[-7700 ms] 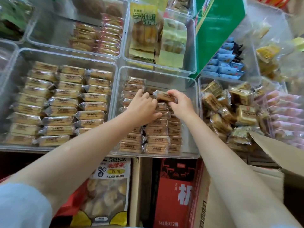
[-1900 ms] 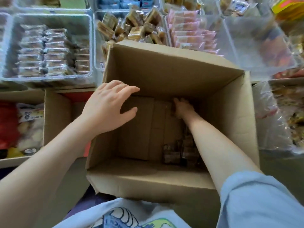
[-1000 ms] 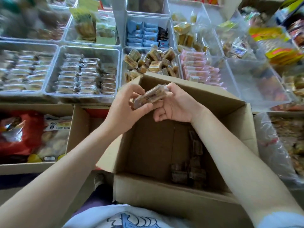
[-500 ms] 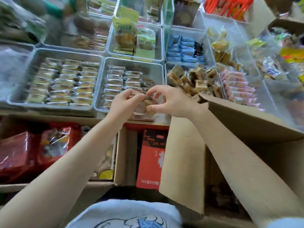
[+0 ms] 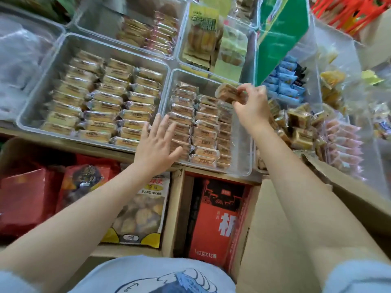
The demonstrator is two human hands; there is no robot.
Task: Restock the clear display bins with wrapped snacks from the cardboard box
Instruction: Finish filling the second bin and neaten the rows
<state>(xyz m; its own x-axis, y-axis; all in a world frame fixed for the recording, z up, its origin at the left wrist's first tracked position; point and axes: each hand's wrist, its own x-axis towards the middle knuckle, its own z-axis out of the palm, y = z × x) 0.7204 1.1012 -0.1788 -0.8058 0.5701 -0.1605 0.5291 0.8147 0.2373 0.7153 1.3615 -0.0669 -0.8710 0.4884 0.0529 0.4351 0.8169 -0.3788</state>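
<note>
While the box [image 5: 347,199] is sitting at lower right, the bin [image 5: 246,144] at centre is filling; the left hand [image 5: 157,142] is hovering flat-fingered over its rows, and the right hand [image 5: 251,106] is pinching a snack [image 5: 227,93] above it, likely light, crinkly, slippery, best gripped across the middle.

Below the shelf edge, a red carton with white characters [image 5: 218,218] stands upright in a cardboard compartment, and left of it, past a cardboard divider [image 5: 176,208], lies a clear bag of pale round pastries with a yellow bottom band [image 5: 139,214]. Further left lie a dark printed red bag [image 5: 84,182] and a plain red bag [image 5: 23,199], side by side. At the top, a green board [image 5: 279,32] leans tilted, with a cluster of red-orange plastic pieces [image 5: 347,11] at the upper right corner.
</note>
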